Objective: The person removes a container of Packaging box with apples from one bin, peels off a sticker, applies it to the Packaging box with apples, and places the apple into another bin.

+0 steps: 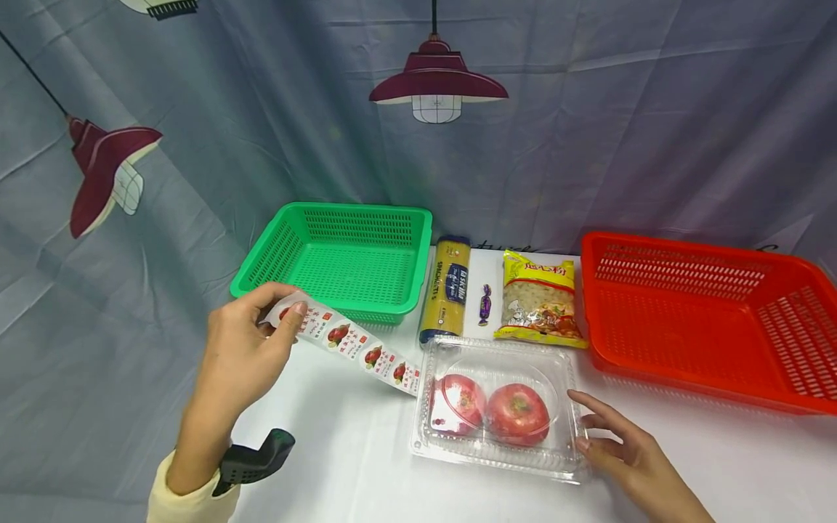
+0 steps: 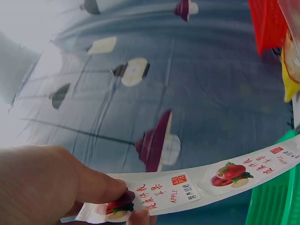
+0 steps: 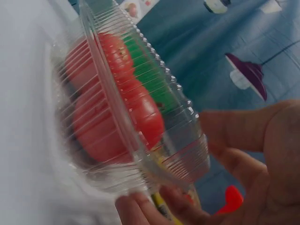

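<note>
My left hand [image 1: 251, 352] pinches one end of a strip of apple stickers [image 1: 373, 354] between thumb and fingers. In the left wrist view, the strip of stickers [image 2: 220, 180] runs off to the right, printed with red apples and the word APPLE. Its far end, in the head view, reaches the left edge of a clear plastic clamshell box [image 1: 497, 461] on the table. Two red apples [image 1: 519, 414] sit inside the box, its lid down. My right hand [image 1: 628, 457] is at the box's right side, fingers loosely extended, thumb touching the edge; the right wrist view shows the hand [image 3: 253, 154] by that corner.
A green basket [image 1: 418, 290] stands at the back left, a red basket [image 1: 680, 378] at the right. Between them lie a spaghetti pack [image 1: 447, 290], a purple-wrapped candy [image 1: 485, 305] and a yellow food bag [image 1: 541, 298]. A grey curtain [image 1: 556, 145] hangs behind the white table [image 1: 327, 465].
</note>
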Action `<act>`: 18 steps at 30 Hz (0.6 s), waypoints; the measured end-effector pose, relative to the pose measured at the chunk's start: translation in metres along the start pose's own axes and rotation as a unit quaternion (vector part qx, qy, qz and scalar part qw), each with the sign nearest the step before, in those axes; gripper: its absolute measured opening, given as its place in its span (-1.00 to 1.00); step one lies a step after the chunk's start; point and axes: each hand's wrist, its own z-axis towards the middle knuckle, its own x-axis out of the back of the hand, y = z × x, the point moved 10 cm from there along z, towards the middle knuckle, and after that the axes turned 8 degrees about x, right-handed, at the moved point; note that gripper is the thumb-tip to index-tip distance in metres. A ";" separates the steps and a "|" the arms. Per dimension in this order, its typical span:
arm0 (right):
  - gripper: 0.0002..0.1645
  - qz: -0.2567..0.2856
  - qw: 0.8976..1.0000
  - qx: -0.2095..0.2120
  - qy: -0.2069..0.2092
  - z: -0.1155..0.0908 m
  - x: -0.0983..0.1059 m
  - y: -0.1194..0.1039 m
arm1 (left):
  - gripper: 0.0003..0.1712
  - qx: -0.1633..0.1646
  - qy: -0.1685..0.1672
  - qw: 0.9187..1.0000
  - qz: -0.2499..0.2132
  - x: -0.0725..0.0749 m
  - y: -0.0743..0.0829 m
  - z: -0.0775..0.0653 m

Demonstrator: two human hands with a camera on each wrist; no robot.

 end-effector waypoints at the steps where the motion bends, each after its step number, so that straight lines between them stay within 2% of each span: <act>1: -0.20 -0.019 1.000 0.016 0.010 0.001 0.003 -0.005 | -0.86 -0.009 -0.001 1.000 -0.008 -0.001 0.004 -0.001; 4: -0.20 -0.062 0.996 0.053 0.045 0.002 0.010 -0.019 | -0.88 -0.041 -0.005 0.999 -0.025 -0.004 0.017 -0.004; 9: -0.22 -0.120 0.981 0.114 0.099 0.010 0.020 -0.050 | -0.89 -0.079 -0.023 0.996 -0.035 -0.013 0.035 -0.007; 12: -0.24 -0.148 0.973 0.135 0.114 0.016 0.023 -0.070 | -0.88 -0.087 -0.040 0.994 -0.050 -0.020 0.044 -0.007; 18: -0.37 -0.155 0.960 0.195 0.127 0.022 0.019 -0.114 | -0.80 -0.085 -0.080 0.988 -0.097 -0.034 0.056 -0.009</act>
